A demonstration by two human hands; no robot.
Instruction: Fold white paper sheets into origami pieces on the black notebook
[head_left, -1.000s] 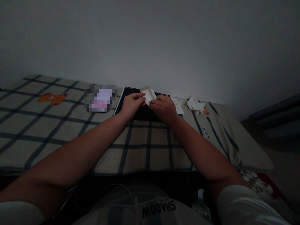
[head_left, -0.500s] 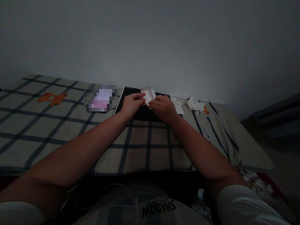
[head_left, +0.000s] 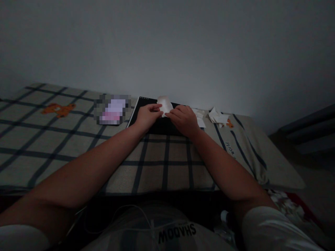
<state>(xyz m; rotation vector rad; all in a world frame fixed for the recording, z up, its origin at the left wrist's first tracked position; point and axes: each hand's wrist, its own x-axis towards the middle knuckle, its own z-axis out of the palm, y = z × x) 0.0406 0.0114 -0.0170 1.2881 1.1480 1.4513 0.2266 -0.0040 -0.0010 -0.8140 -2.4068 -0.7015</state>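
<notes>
A small piece of white paper [head_left: 165,104] is held up between my two hands, over a black flat board or notebook [head_left: 162,126] with a row of holes along its top edge. My left hand [head_left: 148,115] pinches the paper's left side between thumb and fingers. On the lower right edge, my right hand [head_left: 184,118] is closed with its fingertips on the paper. Just right of that hand lie white paper pieces [head_left: 200,119], and a crumpled white paper [head_left: 217,116] sits a little farther right.
A checked cloth [head_left: 154,164] with bear patches covers the surface, which meets a bare wall. A blurred-out, pinkish-purple phone-like object [head_left: 114,109] lies left of the board. Below the front edge are a thin white cable [head_left: 131,205] and a white-capped bottle [head_left: 224,217].
The paper has been turned and flattened between my hands; the flap that stood out at its right is no longer visible. My right hand has shifted slightly.
</notes>
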